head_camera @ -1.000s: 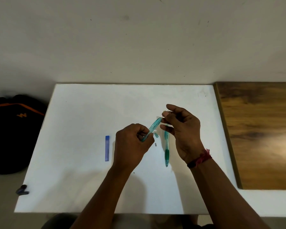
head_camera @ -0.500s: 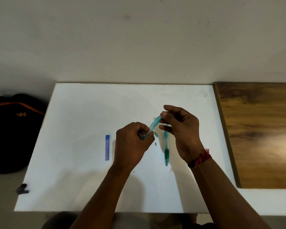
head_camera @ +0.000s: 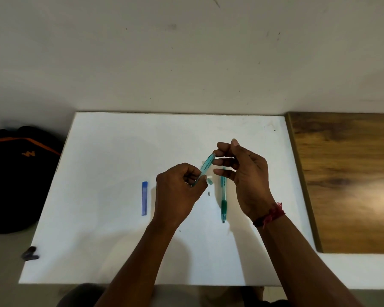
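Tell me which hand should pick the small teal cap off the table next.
Right, likely. The left hand grips the raised teal pencil, so it is busy; the right hand holds nothing visible, and its fingers hover just beside the cap.

Black backpack [head_camera: 20, 173], wooden tabletop [head_camera: 353, 185]

The room light is soft and dim. A bright shiny spot sits on the wood board [head_camera: 375, 196] at 3 o'clock. My left hand [head_camera: 177, 191] and right hand [head_camera: 246, 176] drop soft grey shadows on the white table [head_camera: 98, 240]. The bag [head_camera: 16, 178] at 9 o'clock is nearly all black. The table edges look bent. The small thing [head_camera: 30, 253] at 8 o'clock is blurry.
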